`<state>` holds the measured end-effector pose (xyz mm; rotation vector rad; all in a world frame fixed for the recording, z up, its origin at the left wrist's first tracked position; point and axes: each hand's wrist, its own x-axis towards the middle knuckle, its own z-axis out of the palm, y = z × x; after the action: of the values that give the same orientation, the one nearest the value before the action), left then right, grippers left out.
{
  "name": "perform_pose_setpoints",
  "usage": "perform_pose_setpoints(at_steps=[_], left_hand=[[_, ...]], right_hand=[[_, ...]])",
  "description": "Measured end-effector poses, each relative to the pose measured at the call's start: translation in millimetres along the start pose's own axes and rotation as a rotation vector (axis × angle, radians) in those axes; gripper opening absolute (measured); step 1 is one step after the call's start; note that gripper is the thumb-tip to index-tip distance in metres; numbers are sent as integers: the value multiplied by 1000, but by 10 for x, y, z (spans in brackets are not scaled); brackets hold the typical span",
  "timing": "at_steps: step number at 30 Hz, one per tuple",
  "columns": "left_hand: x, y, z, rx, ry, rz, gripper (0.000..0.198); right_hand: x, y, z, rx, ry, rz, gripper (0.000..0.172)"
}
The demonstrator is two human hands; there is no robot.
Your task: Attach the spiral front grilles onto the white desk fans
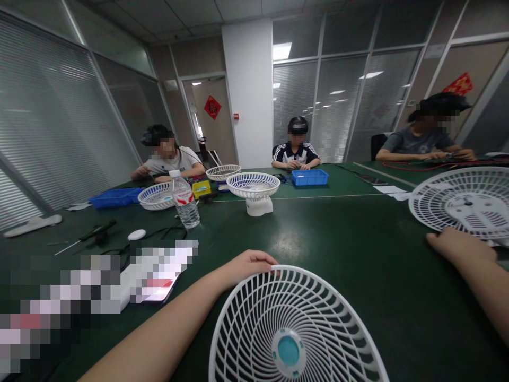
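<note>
A round white fan grille with a teal disc at its centre fills the lower middle. My left hand is closed over its far rim, the fingers bent round the edge. Off to the right, my right hand is at the near edge of a second white fan guard, which has a small shaft at its hub. The thumb shows beside that rim, while the other fingers are mostly hidden.
On the green table stand a white fan head on its base, a water bottle and a blue tray. A screwdriver and a phone lie left. Three people sit around the far side.
</note>
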<state>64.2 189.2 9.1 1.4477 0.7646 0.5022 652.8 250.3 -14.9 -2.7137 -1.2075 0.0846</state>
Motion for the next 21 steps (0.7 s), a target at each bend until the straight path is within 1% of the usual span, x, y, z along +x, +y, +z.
perform_pose_setpoints(at_steps=[5,8,11,14,18,21], left_hand=[[9,-19,-12,-1,11,-2,27],[31,-30,-13,-19,12,1,27],[53,-21,4,-21,36,10,29],[54,2,29,2,56,14,28],[38,16,39,20,64,16,25],[26,16,32,22,64,-7,25]], right_hand=[[-86,-102,-67,-40,-12,-97,47],[-233,-258,-92,-72,-17,-175,47],[-464,-514,-87,-104,-23,-301,51],[-752,-838,-60,-138,-23,-445,54],[-1185,-1267,-30,-160,-35,-653,51],[-1536,-1520,-46,-148,-81,-836,48]])
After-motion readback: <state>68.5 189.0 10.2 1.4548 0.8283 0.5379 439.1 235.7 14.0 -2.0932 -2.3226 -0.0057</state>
